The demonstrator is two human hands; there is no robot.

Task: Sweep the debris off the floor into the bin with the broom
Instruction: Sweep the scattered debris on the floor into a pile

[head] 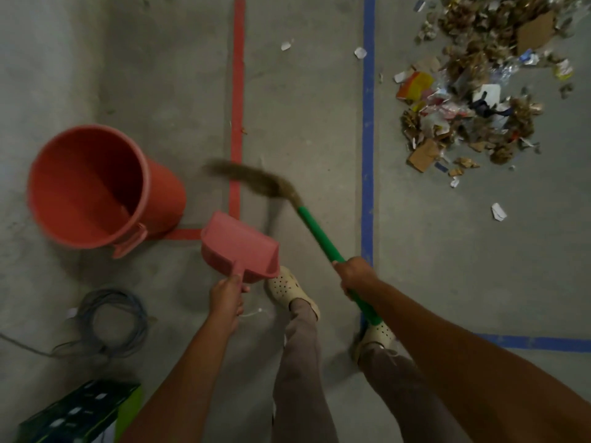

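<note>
My right hand (pixel 353 274) grips the green handle of the broom (pixel 315 233); its brown bristles (pixel 252 179) are blurred over the red floor line, left of the blue line. In my left hand (pixel 225 297) I hold a pink dustpan (pixel 238 243) by its handle, lifted just right of the red bin (pixel 92 187). That bin stands open, and no debris shows in the part of its inside I can see. A large heap of debris (pixel 479 84), made of cardboard, dry leaves, wrappers and paper, lies on the floor at the upper right, beyond the blue line.
Loose paper scraps (pixel 498 212) lie around the heap and near the blue tape line (pixel 367 123). A red tape line (pixel 237 91) runs up the middle. A coiled grey cable (pixel 112 321) lies at the lower left, above a black and green box (pixel 80 414). My feet (pixel 292 290) stand between the lines.
</note>
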